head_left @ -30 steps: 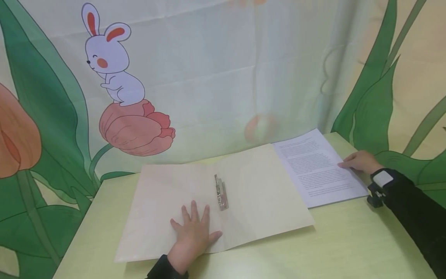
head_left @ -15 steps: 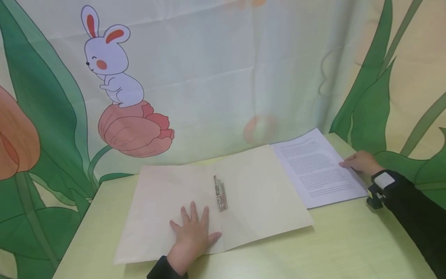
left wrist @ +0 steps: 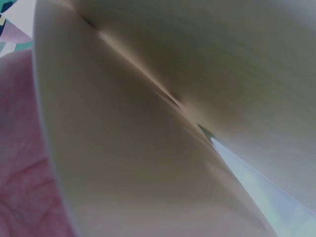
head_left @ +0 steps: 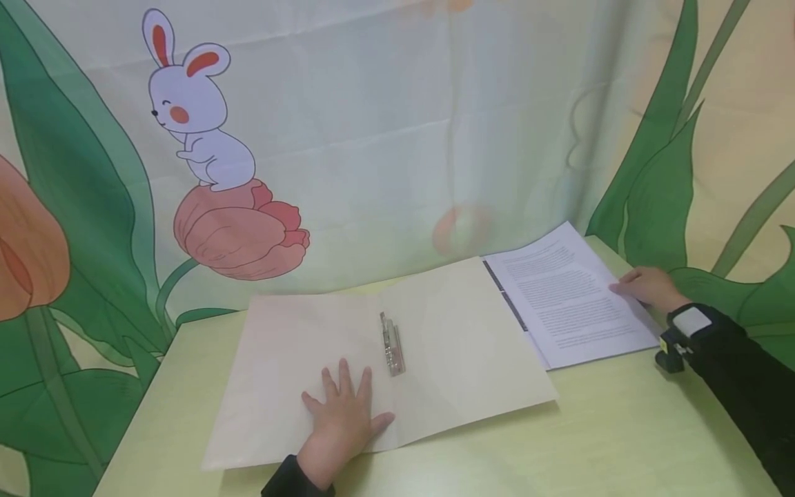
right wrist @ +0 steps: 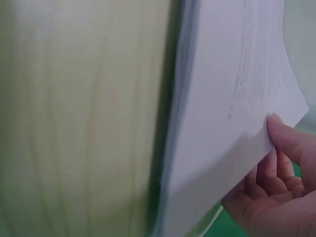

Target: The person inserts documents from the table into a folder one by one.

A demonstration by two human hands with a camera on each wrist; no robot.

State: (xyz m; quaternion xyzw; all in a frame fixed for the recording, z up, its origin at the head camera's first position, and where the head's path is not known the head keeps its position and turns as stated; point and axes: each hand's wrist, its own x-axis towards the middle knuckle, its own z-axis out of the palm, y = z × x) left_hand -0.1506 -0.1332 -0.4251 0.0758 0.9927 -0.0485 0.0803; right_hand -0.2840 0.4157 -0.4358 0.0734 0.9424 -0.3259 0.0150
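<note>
An open cream paper folder (head_left: pixel 459 345) lies across the table, a metal clip (head_left: pixel 392 344) fixed near its fold. My left hand (head_left: pixel 341 417) rests on the folder left of the fold, fingers spread. In the left wrist view the folder's edge (left wrist: pixel 123 148) fills most of the picture and the palm shows at the left. To the right, my right hand (head_left: pixel 649 286) pinches the right edge of printed paper sheets (head_left: pixel 559 297), thumb on top and fingers curled beneath, as the right wrist view shows. The sheets' left side sits beside the folder's right edge.
The pale green wooden table (head_left: pixel 621 421) carries everything. Behind it hangs a printed cloth (head_left: pixel 373 138) with a rabbit and tulips, close to the back edge of the folder and the sheets.
The upper sheets have shifted right with my right hand, and their far corner has risen. A dark strip now shows along the folder's right edge. My left hand stays in place.
</note>
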